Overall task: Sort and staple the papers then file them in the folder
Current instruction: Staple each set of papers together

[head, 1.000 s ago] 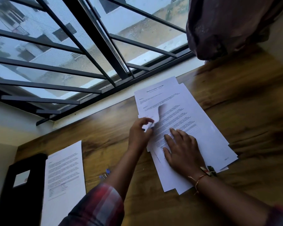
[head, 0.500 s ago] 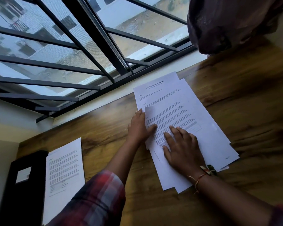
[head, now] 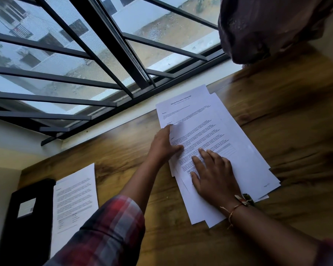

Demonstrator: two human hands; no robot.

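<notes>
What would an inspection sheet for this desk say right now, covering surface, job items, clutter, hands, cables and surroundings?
Surface: wooden table, glossy grain.
Job's things: fanned stack of papers right of centre; single sheet at the left, beside the black folder; no stapler in view.
Clutter: nothing seen.
Hands: left hand at the stack's left edge, with a fingertip by a lifted corner; right hand pressed flat on the stack.
Cables: nothing seen.
Surroundings: barred window behind the table; dark curtain at the upper right.
</notes>
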